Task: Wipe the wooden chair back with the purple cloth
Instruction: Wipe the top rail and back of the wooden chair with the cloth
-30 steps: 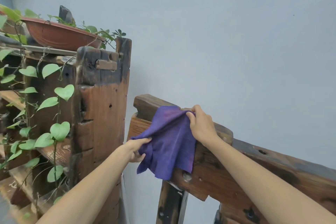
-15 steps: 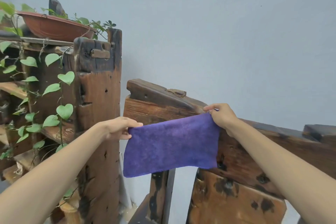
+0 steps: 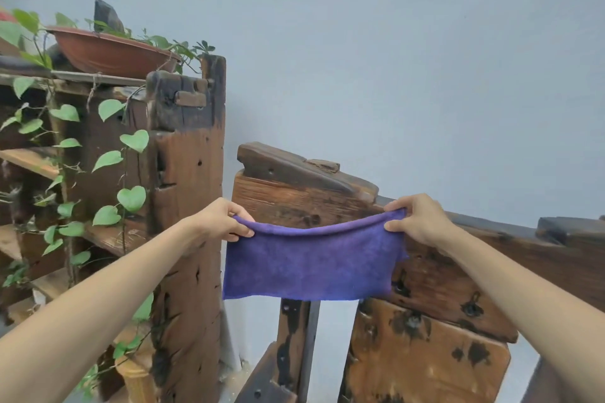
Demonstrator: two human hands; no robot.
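The purple cloth (image 3: 311, 263) hangs spread out flat in front of the dark wooden chair back (image 3: 294, 193). My left hand (image 3: 222, 219) pinches its upper left corner and my right hand (image 3: 415, 219) pinches its upper right corner. The cloth's top edge sags slightly between them, and its lower edge hangs free over the gap between the chair's upright post (image 3: 294, 343) and a lower panel (image 3: 425, 353). The cloth covers part of the top rail.
A tall weathered wooden shelf post (image 3: 186, 206) stands just left of the chair. A trailing green vine (image 3: 131, 199) hangs over the shelves, and a brown pot (image 3: 111, 52) sits on top. A plain grey wall (image 3: 393, 59) lies behind.
The cloth was bunched on the chair's top rail; both hands have pulled it apart and spread it flat, held by its two upper corners in front of the rail.
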